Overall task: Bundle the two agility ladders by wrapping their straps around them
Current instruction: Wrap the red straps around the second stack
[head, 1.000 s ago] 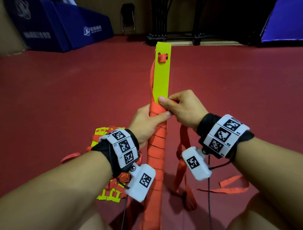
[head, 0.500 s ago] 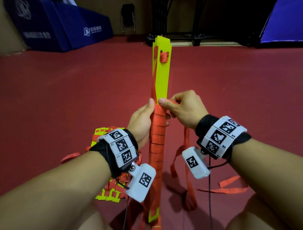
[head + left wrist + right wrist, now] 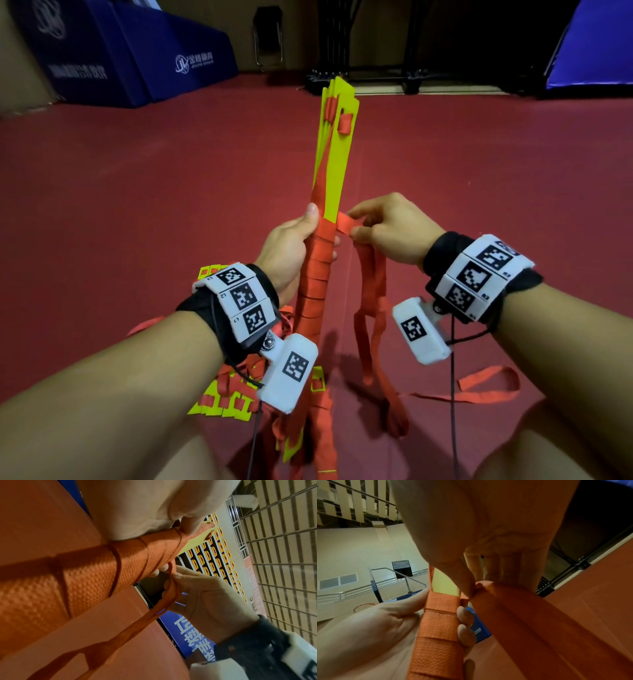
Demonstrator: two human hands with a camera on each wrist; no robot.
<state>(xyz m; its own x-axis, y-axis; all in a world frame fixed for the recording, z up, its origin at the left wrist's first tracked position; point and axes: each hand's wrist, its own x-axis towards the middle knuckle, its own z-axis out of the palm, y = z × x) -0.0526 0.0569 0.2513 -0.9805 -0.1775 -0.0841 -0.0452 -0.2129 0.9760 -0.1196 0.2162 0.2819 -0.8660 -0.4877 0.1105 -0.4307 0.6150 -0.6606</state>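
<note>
A stack of yellow ladder rungs [image 3: 337,144] stands nearly upright, its lower part wound in orange strap [image 3: 317,274] [image 3: 89,573] [image 3: 439,623]. My left hand [image 3: 294,245] grips this wrapped bundle from the left, thumb up along its side. My right hand [image 3: 387,228] [image 3: 197,588] pinches the loose orange strap [image 3: 347,224] [image 3: 489,589] just right of the bundle's top wrap; the rest of it hangs down in loops [image 3: 371,325]. A second ladder [image 3: 233,394], yellow rungs with orange straps, lies heaped on the floor under my left wrist.
The floor [image 3: 137,205] is dark red sports flooring. Loose strap ends [image 3: 479,387] trail on it at the right. Blue padded blocks [image 3: 137,58] stand at the back left, a black metal frame [image 3: 370,51] at the back centre, another blue pad [image 3: 596,51] at the back right.
My right hand has pulled the strap away to the right of the bundle. The left hand shifted its grip, thumb now up the side. The rungs fan slightly at the top.
</note>
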